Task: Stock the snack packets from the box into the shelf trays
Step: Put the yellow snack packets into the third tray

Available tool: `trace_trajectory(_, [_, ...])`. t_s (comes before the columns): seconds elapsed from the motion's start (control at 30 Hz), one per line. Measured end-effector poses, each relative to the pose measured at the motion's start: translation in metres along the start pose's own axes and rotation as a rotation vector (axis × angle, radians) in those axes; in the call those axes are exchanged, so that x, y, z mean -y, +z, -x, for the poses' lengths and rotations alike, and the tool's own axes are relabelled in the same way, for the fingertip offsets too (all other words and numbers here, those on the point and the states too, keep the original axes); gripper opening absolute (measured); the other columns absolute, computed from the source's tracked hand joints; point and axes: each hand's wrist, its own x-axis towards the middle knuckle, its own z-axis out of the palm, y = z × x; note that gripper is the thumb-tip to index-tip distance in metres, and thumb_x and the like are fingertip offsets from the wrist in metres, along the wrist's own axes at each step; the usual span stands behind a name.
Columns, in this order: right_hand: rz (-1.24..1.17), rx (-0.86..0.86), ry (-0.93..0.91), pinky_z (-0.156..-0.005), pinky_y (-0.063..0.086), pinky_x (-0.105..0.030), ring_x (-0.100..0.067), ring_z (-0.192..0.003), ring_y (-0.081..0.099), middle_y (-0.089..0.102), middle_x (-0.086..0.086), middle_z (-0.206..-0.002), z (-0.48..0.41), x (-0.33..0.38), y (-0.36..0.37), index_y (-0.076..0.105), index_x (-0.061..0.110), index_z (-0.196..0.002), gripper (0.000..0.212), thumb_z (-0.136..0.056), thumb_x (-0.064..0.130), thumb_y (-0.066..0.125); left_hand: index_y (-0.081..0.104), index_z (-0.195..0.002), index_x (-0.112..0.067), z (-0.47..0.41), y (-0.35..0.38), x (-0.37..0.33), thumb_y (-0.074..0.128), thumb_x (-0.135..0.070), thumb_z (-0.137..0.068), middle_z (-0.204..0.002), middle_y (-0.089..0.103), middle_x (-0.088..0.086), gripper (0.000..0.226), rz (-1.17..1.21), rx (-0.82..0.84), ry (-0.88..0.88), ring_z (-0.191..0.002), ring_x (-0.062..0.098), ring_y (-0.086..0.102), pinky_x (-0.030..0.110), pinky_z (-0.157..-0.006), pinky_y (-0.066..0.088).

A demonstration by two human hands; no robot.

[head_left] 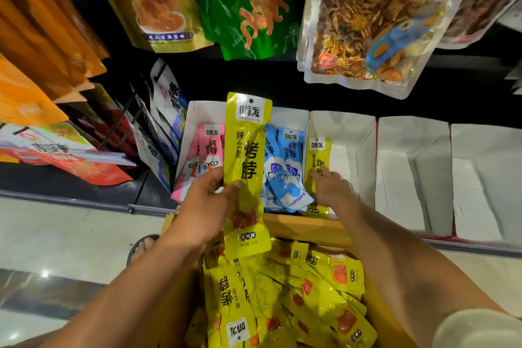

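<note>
The cardboard box (308, 227), nearest the person, contains a loose pile of yellow snack packets (282, 291). Above its far rim, the left hand (203, 206) holds one raised packet (247, 155) upright, grip closed round its lower half with the thumb across the front. The right hand (330, 188) rests its fingers on a tray packet (317, 152) standing in a white shelf tray (347, 133); whether that grip closes on it cannot be told. Blue packets (285, 167) and pink packets (209, 147) stand in the trays to its left.
</note>
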Motion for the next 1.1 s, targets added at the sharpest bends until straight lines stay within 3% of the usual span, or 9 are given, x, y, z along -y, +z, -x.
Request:
trace_trajectory(0.17, [-0.14, 0.08, -0.025, -0.116, 0.032, -0.054, -0.036, -0.149, 0.023, 0.008, -0.004, -0.168, -0.008, -0.007, -0.001, 0.012, 0.03, -0.159, 0.1, -0.083, 0.046, 0.075, 0.073, -0.117, -0.019, -0.002, 0.0, 0.003, 0.057, -0.011, -0.104, -0.109, 0.078, -0.003, 0.022, 0.006, 0.017, -0.021, -0.101, 0.02, 0.075, 0.038, -0.087, 0.059])
trace_trajectory(0.27, [-0.23, 0.078, -0.038, -0.117, 0.033, -0.052, -0.035, -0.149, 0.024, 0.014, -0.008, -0.167, -0.007, -0.01, -0.009, 0.014, 0.028, -0.16, 0.098, -0.085, 0.038, 0.076, 0.073, -0.117, -0.019, -0.003, 0.001, -0.001, 0.057, -0.01, -0.104, -0.108, 0.079, -0.003, 0.023, 0.017, 0.036, -0.041, -0.094, 0.013, 0.075, 0.031, -0.079, 0.058])
trace_trajectory(0.43, [-0.371, -0.062, 0.005, -0.105, 0.046, -0.04, -0.03, -0.129, 0.052, 0.04, -0.011, -0.153, 0.023, -0.007, -0.039, 0.041, 0.02, -0.151, 0.06, -0.094, 0.025, 0.062, 0.072, -0.112, -0.008, -0.006, 0.009, -0.003, 0.062, -0.011, -0.102, -0.105, 0.076, 0.018, 0.015, 0.061, 0.039, -0.095, -0.083, 0.027, 0.07, 0.059, -0.085, 0.059])
trace_trajectory(0.5, [-0.409, -0.155, -0.02, -0.102, 0.048, -0.04, -0.029, -0.122, 0.057, 0.049, -0.01, -0.145, 0.041, -0.003, -0.059, 0.049, 0.019, -0.145, 0.051, -0.095, 0.024, 0.061, 0.073, -0.11, -0.011, -0.004, 0.014, -0.005, 0.061, -0.009, -0.102, -0.103, 0.076, 0.017, 0.015, 0.107, 0.057, -0.122, -0.079, 0.026, 0.069, 0.062, -0.082, 0.058])
trace_trajectory(0.63, [-0.537, -0.321, -0.162, -0.087, 0.05, -0.029, -0.015, -0.098, 0.064, 0.059, -0.003, -0.13, 0.091, 0.014, -0.108, 0.059, 0.019, -0.135, 0.039, -0.096, 0.017, 0.061, 0.067, -0.121, -0.009, -0.002, 0.025, -0.011, 0.064, -0.006, -0.1, -0.113, 0.073, 0.015, 0.022, 0.183, 0.08, -0.175, -0.079, 0.022, 0.068, 0.037, -0.057, 0.06])
trace_trajectory(0.73, [-0.794, -0.27, -0.276, -0.073, 0.048, -0.018, 0.007, -0.078, 0.062, 0.061, 0.007, -0.12, 0.144, 0.037, -0.136, 0.06, 0.028, -0.125, 0.03, -0.096, 0.025, 0.066, 0.056, -0.13, -0.001, 0.006, 0.032, -0.02, 0.061, 0.002, -0.099, -0.095, 0.073, 0.006, 0.031, 0.288, 0.12, -0.22, -0.065, 0.013, 0.073, 0.032, -0.047, 0.059])
trace_trajectory(0.83, [-0.827, -0.124, -0.348, -0.078, 0.057, -0.025, -0.002, -0.096, 0.064, 0.055, 0.016, -0.128, 0.191, 0.056, -0.142, 0.05, 0.036, -0.14, 0.062, -0.084, 0.047, 0.076, 0.058, -0.127, -0.004, 0.011, 0.037, -0.023, 0.061, 0.001, -0.099, -0.1, 0.073, 0.011, 0.028, 0.227, 0.166, -0.19, -0.072, 0.017, 0.073, 0.037, -0.06, 0.064])
trace_trajectory(0.93, [-0.665, -0.156, -0.277, -0.091, 0.055, -0.035, -0.004, -0.107, 0.06, 0.053, 0.02, -0.134, 0.21, 0.066, -0.133, 0.04, 0.043, -0.144, 0.085, -0.07, 0.067, 0.075, 0.064, -0.12, -0.009, 0.015, 0.042, -0.024, 0.065, -0.005, -0.098, -0.114, 0.073, 0.016, 0.023, 0.167, 0.178, -0.145, -0.085, 0.022, 0.073, 0.041, -0.071, 0.064])
trace_trajectory(1.1, [-0.643, -0.253, -0.17, -0.082, 0.059, -0.041, -0.007, -0.106, 0.061, 0.058, 0.021, -0.122, 0.213, 0.073, -0.127, 0.042, 0.049, -0.131, 0.079, -0.061, 0.072, 0.072, 0.062, -0.105, -0.015, 0.015, 0.054, -0.023, 0.072, -0.014, -0.094, -0.108, 0.071, 0.019, 0.015, 0.17, 0.187, -0.103, -0.084, 0.027, 0.068, 0.056, -0.084, 0.06])
